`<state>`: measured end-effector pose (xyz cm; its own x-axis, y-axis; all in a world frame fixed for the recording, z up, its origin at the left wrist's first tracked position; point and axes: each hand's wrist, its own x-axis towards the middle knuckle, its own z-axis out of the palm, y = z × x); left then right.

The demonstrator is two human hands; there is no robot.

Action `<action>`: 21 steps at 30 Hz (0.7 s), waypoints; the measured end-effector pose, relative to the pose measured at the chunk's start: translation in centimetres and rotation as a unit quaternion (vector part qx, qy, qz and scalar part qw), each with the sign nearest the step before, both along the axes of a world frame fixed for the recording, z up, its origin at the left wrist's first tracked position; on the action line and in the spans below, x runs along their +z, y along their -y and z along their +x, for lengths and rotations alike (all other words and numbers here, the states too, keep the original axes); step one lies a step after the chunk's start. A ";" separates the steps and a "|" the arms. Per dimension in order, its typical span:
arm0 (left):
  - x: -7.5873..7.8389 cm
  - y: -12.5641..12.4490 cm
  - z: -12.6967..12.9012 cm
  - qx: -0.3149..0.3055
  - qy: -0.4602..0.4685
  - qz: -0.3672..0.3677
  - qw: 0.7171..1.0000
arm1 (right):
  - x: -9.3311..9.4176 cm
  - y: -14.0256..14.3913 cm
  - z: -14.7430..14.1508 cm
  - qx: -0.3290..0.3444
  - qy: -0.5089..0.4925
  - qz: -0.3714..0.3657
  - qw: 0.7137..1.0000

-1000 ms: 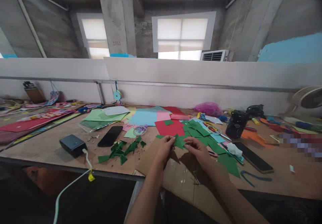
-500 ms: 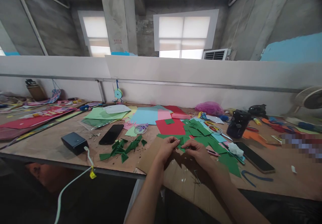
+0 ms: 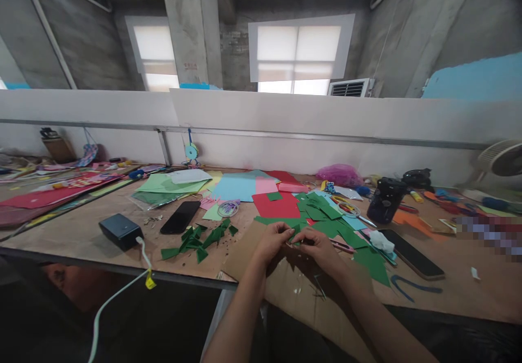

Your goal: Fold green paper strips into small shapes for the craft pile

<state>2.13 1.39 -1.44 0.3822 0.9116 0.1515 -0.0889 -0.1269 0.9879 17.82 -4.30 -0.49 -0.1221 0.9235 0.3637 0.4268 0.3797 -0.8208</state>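
Note:
My left hand [image 3: 275,242] and my right hand [image 3: 318,245] meet above a sheet of brown cardboard [image 3: 299,298]. Both hands pinch a small piece of green paper [image 3: 294,236], mostly covered by the fingers. Behind and to the right lie green paper sheets [image 3: 320,208] and a red sheet [image 3: 276,205]. A pink-handled tool [image 3: 342,246], its kind unclear, rests just right of my right hand. Folded green paper pieces [image 3: 199,238] form a loose pile to the left of my hands.
A black phone [image 3: 180,218] and a black power box [image 3: 120,231] with a white cable sit at left. On the right are a dark cup [image 3: 385,200], another phone [image 3: 413,254] and a blue strip [image 3: 416,288]. A white partition [image 3: 265,113] runs behind the table.
My right hand has shifted slightly left and its fingers are closer to my left hand. The green paper between them shows less, and more of the pink-handled tool is visible.

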 end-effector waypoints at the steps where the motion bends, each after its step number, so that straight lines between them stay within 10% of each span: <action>1: 0.0 0.0 0.0 0.003 0.001 0.002 1.000 | 0.0 0.0 0.0 0.002 0.000 0.003 1.000; 21: -0.1 0.1 0.4 0.014 0.002 0.028 1.000 | 0.6 0.0 0.0 -0.007 -0.090 -0.053 0.995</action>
